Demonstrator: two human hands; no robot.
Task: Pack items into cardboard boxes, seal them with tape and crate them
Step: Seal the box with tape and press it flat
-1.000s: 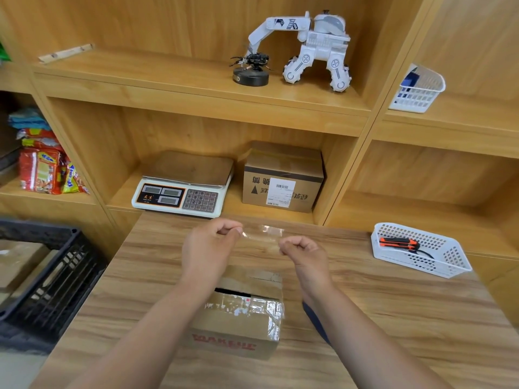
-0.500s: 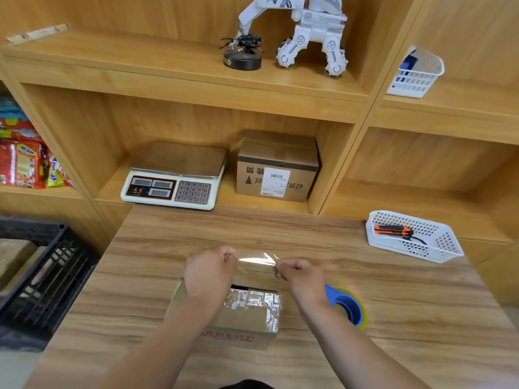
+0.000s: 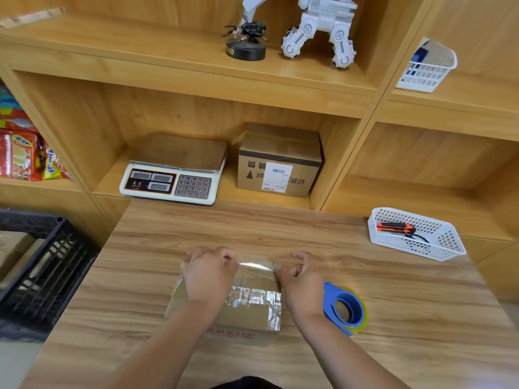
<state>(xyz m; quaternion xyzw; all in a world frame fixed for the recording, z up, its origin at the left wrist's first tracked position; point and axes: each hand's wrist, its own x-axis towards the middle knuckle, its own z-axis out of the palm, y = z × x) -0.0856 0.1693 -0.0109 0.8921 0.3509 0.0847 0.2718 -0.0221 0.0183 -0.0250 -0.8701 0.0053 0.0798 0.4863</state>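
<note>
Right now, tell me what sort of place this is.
Probably a small packing station: a weighing scale and a labelled carton on the shelf, a tape dispenser beside the box being taped.

1. Wood-grain tabletop (image 3: 407,318) butts against wooden shelving (image 3: 196,88) along its far edge.
2. Weighing scale (image 3: 174,175): lower shelf, left half of the middle compartment, at its front edge. Steel pan on top, keypad and displays face forward.
3. White mesh basket (image 3: 445,248): far right corner of the tabletop.
4. Orange-and-black utility knife (image 3: 393,228): lies flat in that basket, at its left end.
5. Second white basket (image 3: 429,71): upper right shelf, tilted. Something blue inside, can't identify it.
6. White wheeled robot toy (image 3: 323,26): top shelf, right end of its compartment, upper part out of frame.
7. Black spider-like model (image 3: 247,43) on a round black base: just left of the toy.
8. Snack packets (image 3: 25,155): stacked on the left shelf.
9. Pale flat strip (image 3: 31,16): top shelf, left end.
</note>
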